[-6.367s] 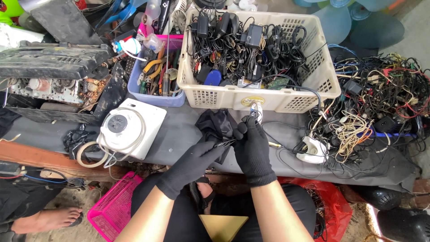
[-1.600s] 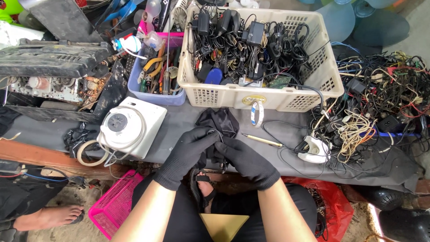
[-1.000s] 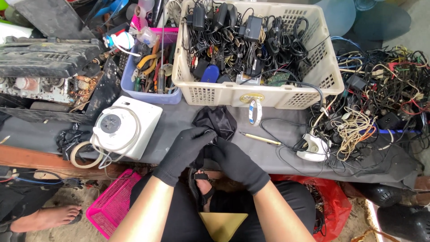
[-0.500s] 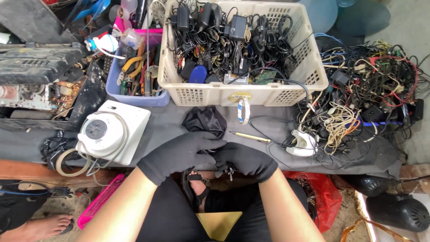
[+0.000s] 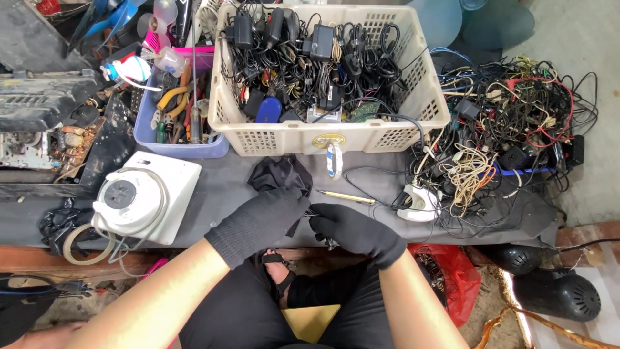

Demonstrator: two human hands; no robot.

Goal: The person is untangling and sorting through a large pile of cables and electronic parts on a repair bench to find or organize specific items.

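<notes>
Both of my hands wear black gloves and meet at the near edge of a grey-covered table (image 5: 219, 187). My left hand (image 5: 261, 220) and my right hand (image 5: 355, 231) pinch a small dark object with thin wires (image 5: 315, 214) between their fingertips; its kind is too small to tell. A crumpled black cloth or pouch (image 5: 279, 174) lies just beyond my left hand. A thin yellow pencil-like tool (image 5: 345, 196) lies on the table right of it, beside a small roll of tape (image 5: 333, 159).
A cream basket (image 5: 336, 132) full of black chargers and cables stands at the back. A blue bin of hand tools (image 5: 177, 123) sits left of it, a white round-faced device (image 5: 139, 197) nearer. A tangle of wires (image 5: 510, 136) fills the right. A red bag (image 5: 445, 278) lies below.
My hands have drawn back from the black cloth toward the table's near edge, now working a small wired part together. The view has shifted slightly.
</notes>
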